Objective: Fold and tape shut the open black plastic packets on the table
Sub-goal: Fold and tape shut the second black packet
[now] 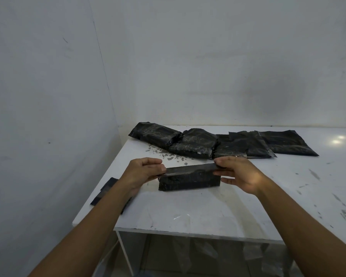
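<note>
Packet stood on the table, left of centre, bottom edge on the top, long side towards me. Its top flap was folded over flat.

Left hand: thumb and curled fingers pinched the left end of the fold. Right hand: thumb and upper fingers clamped on the right end; lower fingers hung loose just beside the packet's right side, and I couldn't tell whether they touched it.

Far packets lay in a row along the far edge by the wall, overlapping, the left ones bulkier and the right ones flatter. Grey flecks marked the table between that row and my hands. Black strips lay at the near left edge, partly under my left forearm; tape or not, couldn't tell.
</note>
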